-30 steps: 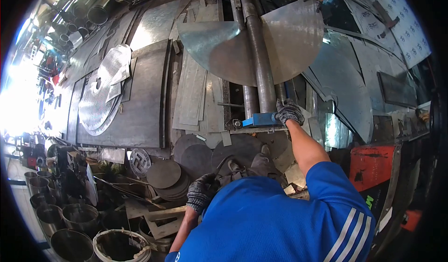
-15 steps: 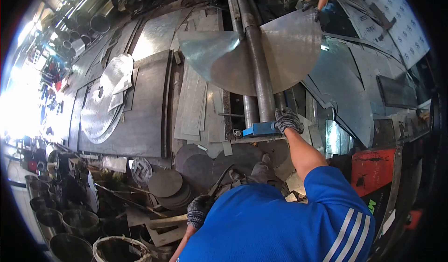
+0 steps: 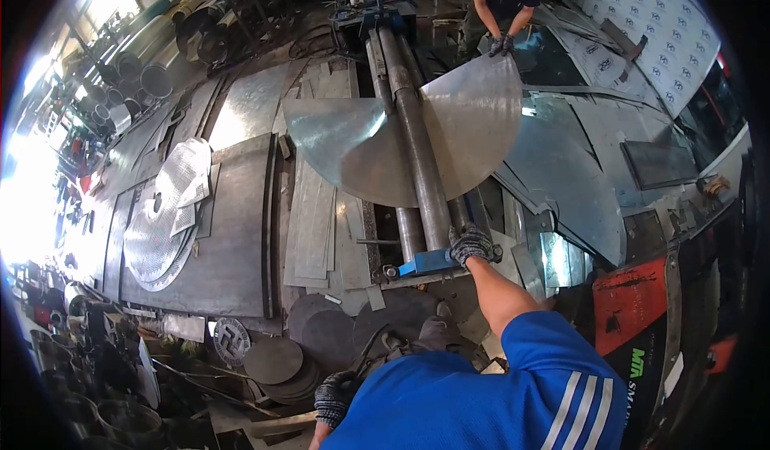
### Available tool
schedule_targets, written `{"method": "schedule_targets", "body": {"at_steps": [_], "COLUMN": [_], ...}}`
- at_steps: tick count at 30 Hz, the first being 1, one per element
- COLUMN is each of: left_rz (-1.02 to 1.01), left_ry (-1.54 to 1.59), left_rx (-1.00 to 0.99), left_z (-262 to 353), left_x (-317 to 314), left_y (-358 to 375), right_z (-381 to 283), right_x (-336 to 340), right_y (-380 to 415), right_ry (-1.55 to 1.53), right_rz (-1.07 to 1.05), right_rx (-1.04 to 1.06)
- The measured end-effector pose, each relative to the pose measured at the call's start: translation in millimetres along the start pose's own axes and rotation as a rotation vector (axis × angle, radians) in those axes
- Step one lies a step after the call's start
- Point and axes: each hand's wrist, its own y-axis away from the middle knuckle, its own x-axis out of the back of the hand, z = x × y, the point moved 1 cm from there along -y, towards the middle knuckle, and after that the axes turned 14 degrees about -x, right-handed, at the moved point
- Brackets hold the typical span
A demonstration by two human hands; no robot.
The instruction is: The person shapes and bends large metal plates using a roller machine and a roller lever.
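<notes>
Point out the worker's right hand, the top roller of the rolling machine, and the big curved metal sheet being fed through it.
right hand (image 3: 470, 244), head view, on the back of the glove.
top roller (image 3: 417, 149), head view, mid-length on the bare cylinder.
curved metal sheet (image 3: 481, 125), head view, on its right half.

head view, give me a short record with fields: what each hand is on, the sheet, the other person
right hand: gloved right hand rests on the near end of the rollers, by the blue end bracket
left hand: gloved left hand low at the body; whether it grips anything cannot be told
sheet: fan-shaped metal sheet lies through the rollers
other person: co-worker's gloved hands on the sheet's far edge
floor: round metal discs beside flat plates
</notes>
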Motion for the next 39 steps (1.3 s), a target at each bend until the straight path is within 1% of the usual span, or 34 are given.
{"method": "schedule_targets", "body": {"at_steps": [2,3,5,6,8,9,10,11,12,14,16,18,19,20,21,22,24,26,28,30,32,34,37,39], "left_rz": [-0.014,-0.011,0.026,0.026,0.079,0.078,0.091,0.102,0.100,0.129,0.104,0.178,0.180,0.183,0.187,0.191,0.199,0.247,0.268,0.191,0.193,0.192,0.197,0.216], "left_ry": [0.109,0.110,0.235,0.234,0.395,0.393,0.196,-0.001,-0.003,-0.079,-0.079,0.112,0.138,0.136,0.158,0.181,0.179,0.242,0.240,0.100,0.097,0.110,0.183,0.217], "left_rx": [0.020,0.022,0.099,0.104,0.212,0.218,0.186,0.154,0.161,0.114,0.129,0.126,0.096,0.107,0.105,0.101,0.140,0.143,0.155,0.171,0.161,0.070,0.095,0.118], "left_z": [2,-4,-26,-29,-35,-18,13,29,28,19,-6,-26,-32,-36,-35,-27,-15,-16,-28,-37,-41,-35,-29,-18], "left_x": [2,-2,-13,-15,-19,-12,3,11,12,12,6,0,0,-1,2,7,13,13,11,11,12,15,18,23], "left_y": [0,1,8,8,14,11,4,1,4,6,12,17,19,24,24,18,11,10,5,-2,-9,-17,-25,-27], "right_z": [2,2,4,4,4,3,3,3,3,4,1,3,3,3,4,2,0,2,2,3,0,-3,-3,-2], "right_x": [-1,-4,-12,-11,-8,-6,-4,-3,-3,-2,12,-2,-5,-7,-16,-10,3,-2,6,3,5,18,20,21], "right_y": [-1,-4,-10,-8,-6,-5,-4,-4,-4,-4,5,-6,-6,-7,-12,-7,-3,-4,4,0,-7,5,9,7], "right_ry": [-0.033,-0.031,-0.040,-0.038,-0.040,-0.037,-0.034,-0.032,-0.029,-0.061,-0.067,-0.053,-0.046,-0.039,-0.039,-0.036,0.008,0.010,-0.028,0.023,-0.025,-0.042,-0.012,-0.001], "right_rz": [-0.019,-0.019,-0.019,-0.023,-0.026,-0.031,-0.037,-0.043,-0.049,-0.068,-0.092,-0.108,-0.077,-0.045,-0.027,-0.032,-0.128,-0.117,-0.049,-0.033,-0.237,-0.221,-0.178,-0.189], "right_rx": [0.012,0.015,0.068,0.070,0.057,0.058,0.051,0.045,0.040,0.048,0.019,0.012,0.007,0.002,0.003,0.009,-0.010,-0.022,-0.001,0.023,-0.021,-0.025,-0.066,-0.033]}}
